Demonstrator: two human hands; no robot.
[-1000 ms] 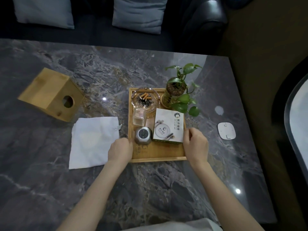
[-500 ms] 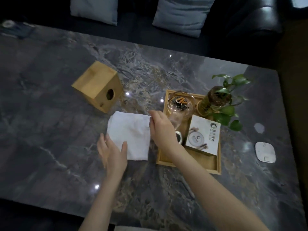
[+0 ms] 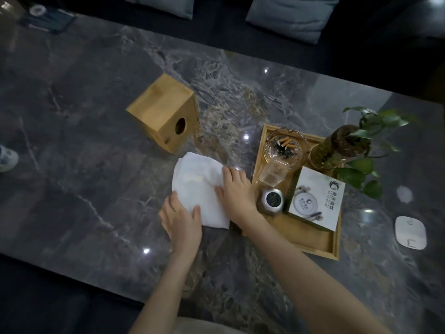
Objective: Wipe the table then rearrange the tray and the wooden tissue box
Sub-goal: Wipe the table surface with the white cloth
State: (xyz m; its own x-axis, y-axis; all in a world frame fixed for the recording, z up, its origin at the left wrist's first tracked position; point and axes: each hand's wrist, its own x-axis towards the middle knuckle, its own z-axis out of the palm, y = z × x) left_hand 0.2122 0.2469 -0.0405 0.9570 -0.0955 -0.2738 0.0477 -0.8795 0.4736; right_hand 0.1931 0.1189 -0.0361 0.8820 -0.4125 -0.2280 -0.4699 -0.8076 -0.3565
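A white cloth (image 3: 197, 186) lies folded on the dark marble table (image 3: 96, 165), just left of the wooden tray (image 3: 310, 239). My left hand (image 3: 181, 220) grips the cloth's near corner, thumb on top. My right hand (image 3: 237, 191) presses on the cloth's right edge, fingers curled into the fabric. The wooden tissue box (image 3: 163, 115) lies on its side behind the cloth, round hole facing right. The tray holds a glass ashtray with butts (image 3: 283, 147), a small glass (image 3: 273, 173), a round metal gadget (image 3: 272, 200), a white booklet (image 3: 315, 198) and a potted plant (image 3: 344, 143).
A white flat device (image 3: 410, 232) lies on the table right of the tray. Grey cushions (image 3: 289, 15) sit on a dark sofa behind the far table edge. A dark object (image 3: 45, 19) rests at the table's far left corner. A shoe (image 3: 7, 157) shows at the left.
Both hands left the tray's near edge and moved left onto the cloth. The cloth is now folded over and narrower than before. My view has swung left.
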